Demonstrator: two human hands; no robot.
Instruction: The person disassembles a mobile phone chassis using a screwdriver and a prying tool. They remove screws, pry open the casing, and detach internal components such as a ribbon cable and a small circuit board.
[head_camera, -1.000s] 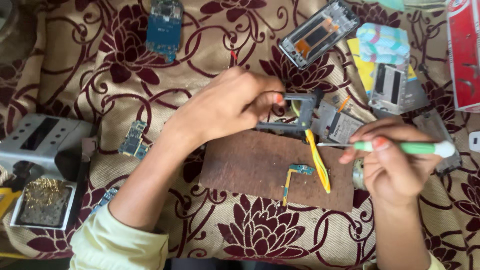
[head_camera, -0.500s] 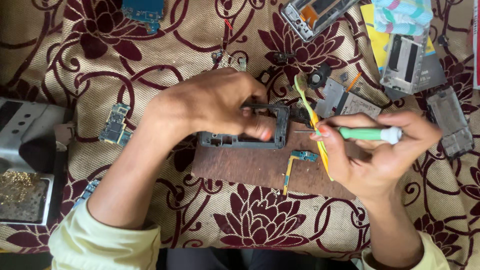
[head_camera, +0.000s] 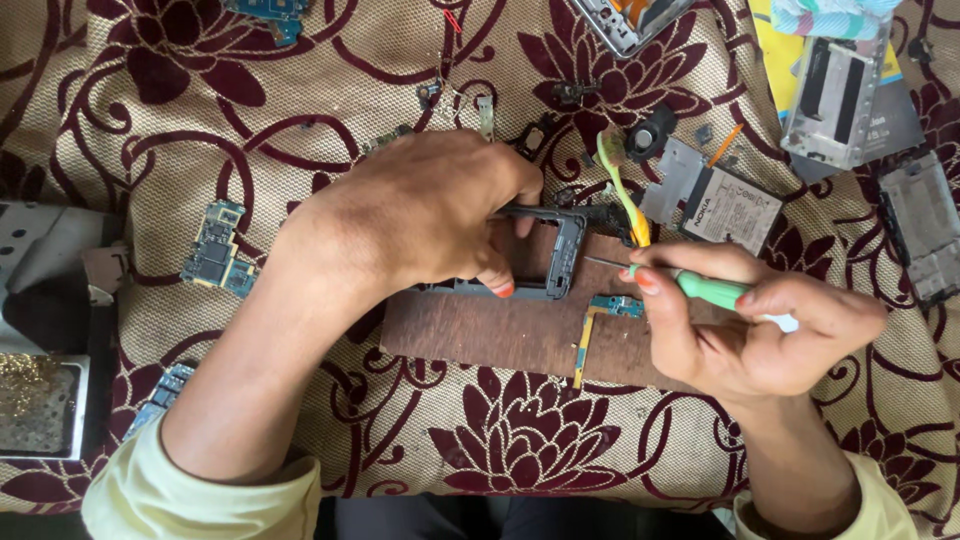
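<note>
**Dark phone frame pinned on a brown board**

Dark plastic, the phone frame (head_camera: 553, 262) lies on the brown board (head_camera: 500, 335) at the middle of the patterned cloth (head_camera: 330, 90). The left hand (head_camera: 425, 215) covers the frame's left part, fingers curled down and pressing it against the board. The right hand (head_camera: 750, 325) has its fingers closed around a green-handled screwdriver (head_camera: 700, 288), whose thin metal tip reaches the frame's right edge. Just below the tip, a small blue flex part with a yellow strip (head_camera: 592, 335) lies on the board. A yellow-green pry tool (head_camera: 622, 185) rests just above the right hand, beside a flat battery (head_camera: 735, 210) and a silver plate (head_camera: 672, 180).

Farther out, a blue-green circuit board (head_camera: 215, 250) sits on the cloth left of the left wrist. At the left edge, a square tray (head_camera: 40, 405) holds a mass of gold-coloured bits; what they are is too small to tell. At the top right lie a silver phone housing (head_camera: 830, 90), another housing (head_camera: 920, 225) at the right edge, and an opened phone body (head_camera: 625, 20) at the top. Small dark parts (head_camera: 650, 130) are scattered above the frame.
</note>
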